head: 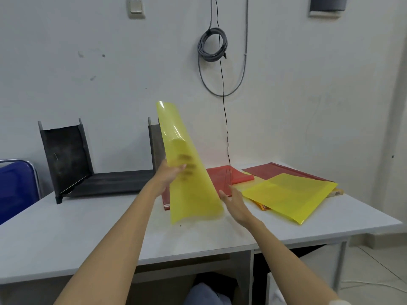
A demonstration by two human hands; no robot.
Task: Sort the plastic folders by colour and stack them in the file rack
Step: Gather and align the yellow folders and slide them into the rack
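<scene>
The left hand [168, 176] held a translucent yellow folder [187, 164] upright above the middle of the desk [88, 234]. Its fingers [184, 166] lay behind the sheet, showing through the plastic as dark smudges, with the thumb side toward the camera, so the hand was clamped on the folder about halfway up its left edge. The folder bowed, its top corner leaning toward the wall and its bottom edge hanging just above the desk surface. The right hand [234, 202] hovered just beside the folder's lower right corner, fingers spread apart and gripping nothing; whether a fingertip touched the plastic could not be told.

The black file rack [97, 166] stood along the far edge of the desk, left of the raised folder, with nothing visible in it. Behind the hands, a red folder [222, 178] lay flat. Toward the right edge a second yellow folder [288, 198] lay over a dark red folder [284, 171] and an orange one [263, 206].
</scene>
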